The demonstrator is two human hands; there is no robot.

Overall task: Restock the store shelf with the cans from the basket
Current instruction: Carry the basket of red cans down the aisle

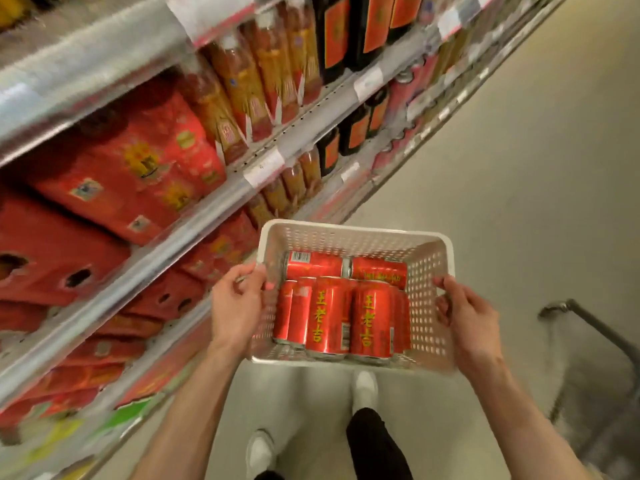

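A white perforated plastic basket (353,233) is carried in front of me above the aisle floor. Several red cans with yellow characters (329,317) lie inside it, two crosswise at the far end and the others lengthwise. My left hand (237,303) grips the basket's left rim, thumb over the edge. Along the right rim my right hand (467,323) holds on with curled fingers. The store shelf (194,216) runs along my left, stocked with red packs and bottles.
Red cartons (114,174) fill the nearer shelves, orange bottles (256,84) and dark bottles (334,36) stand farther along. A metal cart frame (595,327) sits on the floor at the right. My feet in white shoes (363,389) are below the basket.
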